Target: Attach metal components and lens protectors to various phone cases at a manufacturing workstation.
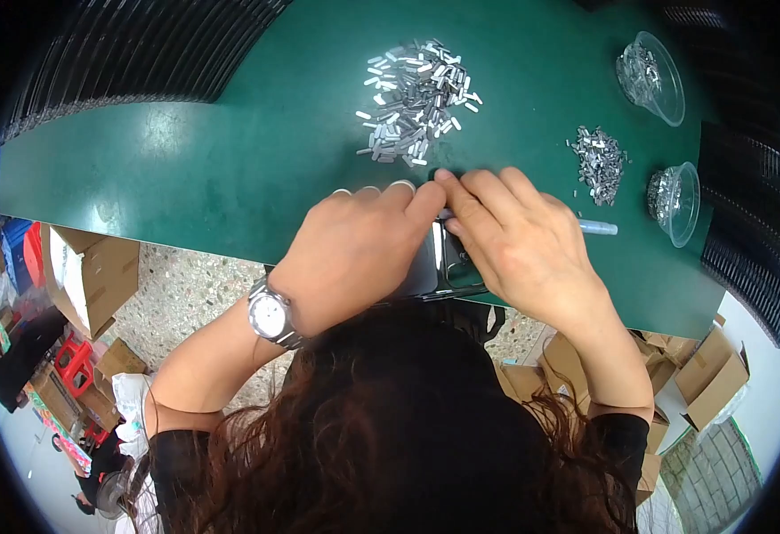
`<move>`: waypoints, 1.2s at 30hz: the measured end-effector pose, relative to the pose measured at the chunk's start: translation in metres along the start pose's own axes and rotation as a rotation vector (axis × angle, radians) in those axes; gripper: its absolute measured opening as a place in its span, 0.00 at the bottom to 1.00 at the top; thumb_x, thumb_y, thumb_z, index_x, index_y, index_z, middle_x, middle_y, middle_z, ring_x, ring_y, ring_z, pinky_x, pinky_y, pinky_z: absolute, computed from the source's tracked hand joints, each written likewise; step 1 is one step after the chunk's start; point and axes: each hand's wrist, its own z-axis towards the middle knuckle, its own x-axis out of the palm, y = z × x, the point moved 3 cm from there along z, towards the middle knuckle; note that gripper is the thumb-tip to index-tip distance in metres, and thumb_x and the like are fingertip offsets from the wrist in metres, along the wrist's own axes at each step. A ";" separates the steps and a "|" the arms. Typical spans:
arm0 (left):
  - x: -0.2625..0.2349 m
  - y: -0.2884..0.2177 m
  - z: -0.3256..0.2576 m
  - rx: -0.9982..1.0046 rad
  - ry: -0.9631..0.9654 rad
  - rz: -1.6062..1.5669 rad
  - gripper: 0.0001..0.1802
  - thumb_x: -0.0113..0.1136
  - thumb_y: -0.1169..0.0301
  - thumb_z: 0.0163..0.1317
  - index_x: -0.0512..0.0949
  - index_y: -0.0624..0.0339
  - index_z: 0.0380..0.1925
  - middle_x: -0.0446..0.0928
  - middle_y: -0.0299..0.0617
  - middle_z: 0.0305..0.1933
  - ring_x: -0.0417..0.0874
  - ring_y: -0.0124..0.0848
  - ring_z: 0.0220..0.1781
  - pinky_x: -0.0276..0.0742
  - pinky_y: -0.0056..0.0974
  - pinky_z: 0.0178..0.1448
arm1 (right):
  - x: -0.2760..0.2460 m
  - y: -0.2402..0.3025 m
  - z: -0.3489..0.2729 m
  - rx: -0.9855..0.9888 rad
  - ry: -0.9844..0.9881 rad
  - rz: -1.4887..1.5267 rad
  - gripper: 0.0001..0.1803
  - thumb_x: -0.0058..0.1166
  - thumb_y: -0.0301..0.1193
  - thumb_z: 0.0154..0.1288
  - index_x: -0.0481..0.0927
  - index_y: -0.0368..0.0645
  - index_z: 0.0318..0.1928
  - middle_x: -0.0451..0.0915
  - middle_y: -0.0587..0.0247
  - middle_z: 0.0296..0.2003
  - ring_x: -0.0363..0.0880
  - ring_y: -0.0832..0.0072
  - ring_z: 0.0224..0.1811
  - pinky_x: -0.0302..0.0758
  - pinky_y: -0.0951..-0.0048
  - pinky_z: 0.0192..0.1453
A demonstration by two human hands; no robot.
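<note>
Head view, clock taken from the dark glossy flat object with a grey face [423, 270], at the near edge of the green tabletop [185, 178], partly hidden under the hands. Left hand [354, 236], silver metal-band watch [270, 316] on its wrist, is over the 10–11 o'clock side; fingers curled tight, index tip right against the other hand's fingertips. Right hand [532, 236] is at 1–2 o'clock, fingers bunched, index and thumb tips narrow. Can't tell what either hand pinches; tips and backs of hands hide it. Looks like fine two-hand fingertip work to me. To do it well: brace both wrists or forearms, let one hand steady the object while the other does the fine push, press straight and lightly, tilt the hands so the contact point shows. Object sits by the edge, so shift it inboard if it rocks. Big pile of flat silver metal slips [416, 102] is at 12; take singles off its near fringe. Smaller heap of grey metal bits [600, 166] at 2, don't mix the two. Pale blue translucent stick [598, 228] near 3, just beside the right hand: watch the knuckles.
</note>
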 end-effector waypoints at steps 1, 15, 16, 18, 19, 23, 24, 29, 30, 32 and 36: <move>-0.002 0.001 -0.001 -0.007 0.016 -0.012 0.09 0.59 0.77 0.67 0.72 0.58 0.45 0.77 0.43 0.32 0.84 0.45 0.31 0.80 0.45 0.37 | 0.001 0.001 0.001 -0.014 -0.012 0.009 0.17 0.65 0.32 0.66 0.84 0.40 0.54 0.78 0.66 0.38 0.79 0.68 0.42 0.83 0.68 0.36; -0.004 0.001 -0.005 -0.058 0.022 -0.112 0.04 0.57 0.74 0.74 0.73 0.58 0.44 0.80 0.47 0.35 0.84 0.51 0.34 0.79 0.50 0.39 | 0.013 0.014 -0.008 0.129 -0.003 0.072 0.10 0.65 0.27 0.66 0.85 0.40 0.46 0.79 0.65 0.39 0.79 0.66 0.40 0.82 0.66 0.37; -0.004 0.001 -0.005 -0.065 0.032 -0.135 0.04 0.57 0.74 0.74 0.74 0.59 0.44 0.80 0.48 0.35 0.84 0.52 0.34 0.79 0.50 0.39 | 0.013 0.015 -0.009 0.075 -0.015 0.019 0.09 0.63 0.28 0.63 0.83 0.41 0.43 0.77 0.66 0.39 0.78 0.67 0.41 0.81 0.68 0.36; -0.004 0.000 -0.006 -0.077 0.042 -0.157 0.04 0.58 0.74 0.74 0.74 0.59 0.44 0.80 0.49 0.36 0.84 0.53 0.35 0.79 0.51 0.39 | 0.014 0.014 -0.009 0.019 -0.026 -0.032 0.09 0.61 0.29 0.60 0.82 0.42 0.40 0.75 0.68 0.39 0.77 0.69 0.42 0.81 0.70 0.35; -0.005 0.000 -0.006 -0.093 0.046 -0.157 0.04 0.58 0.74 0.73 0.74 0.59 0.44 0.80 0.49 0.36 0.84 0.54 0.35 0.79 0.52 0.39 | 0.014 0.013 -0.009 -0.023 -0.050 -0.073 0.10 0.61 0.29 0.57 0.82 0.42 0.41 0.75 0.69 0.39 0.76 0.70 0.42 0.80 0.71 0.35; -0.007 0.000 -0.008 -0.133 0.041 -0.195 0.04 0.58 0.75 0.72 0.75 0.60 0.43 0.80 0.51 0.36 0.84 0.55 0.36 0.79 0.53 0.38 | 0.011 0.018 -0.005 -0.095 -0.012 -0.154 0.15 0.60 0.29 0.52 0.84 0.42 0.42 0.76 0.71 0.39 0.76 0.73 0.43 0.77 0.75 0.34; -0.006 0.001 -0.009 -0.137 0.041 -0.196 0.04 0.58 0.75 0.72 0.75 0.60 0.43 0.80 0.51 0.36 0.84 0.55 0.36 0.79 0.53 0.38 | 0.012 0.019 -0.005 -0.098 -0.010 -0.151 0.15 0.60 0.29 0.52 0.84 0.42 0.42 0.76 0.71 0.39 0.76 0.73 0.43 0.77 0.75 0.34; 0.000 0.001 -0.009 -0.177 -0.019 -0.163 0.04 0.58 0.76 0.72 0.74 0.60 0.43 0.80 0.52 0.36 0.84 0.55 0.36 0.79 0.53 0.38 | 0.020 0.026 -0.004 0.053 -0.117 -0.124 0.18 0.60 0.28 0.52 0.85 0.42 0.46 0.76 0.71 0.39 0.76 0.74 0.42 0.76 0.74 0.33; 0.000 0.001 -0.009 -0.176 -0.017 -0.166 0.04 0.58 0.76 0.72 0.74 0.60 0.43 0.80 0.52 0.36 0.84 0.55 0.36 0.79 0.53 0.38 | 0.022 0.026 -0.005 0.057 -0.114 -0.124 0.18 0.60 0.28 0.52 0.85 0.42 0.46 0.76 0.71 0.39 0.76 0.74 0.42 0.76 0.74 0.33; 0.000 0.002 -0.011 -0.182 -0.007 -0.143 0.04 0.59 0.75 0.72 0.74 0.60 0.43 0.80 0.50 0.36 0.84 0.54 0.36 0.79 0.53 0.38 | 0.024 0.026 -0.006 0.054 -0.134 -0.096 0.17 0.60 0.28 0.54 0.85 0.40 0.47 0.76 0.70 0.39 0.77 0.73 0.42 0.77 0.74 0.34; -0.002 0.002 -0.010 -0.153 -0.001 -0.151 0.05 0.60 0.73 0.72 0.74 0.59 0.42 0.80 0.48 0.35 0.83 0.52 0.35 0.79 0.52 0.38 | 0.012 0.021 -0.009 0.098 -0.002 0.019 0.18 0.64 0.26 0.65 0.85 0.38 0.55 0.81 0.66 0.47 0.79 0.67 0.45 0.81 0.66 0.42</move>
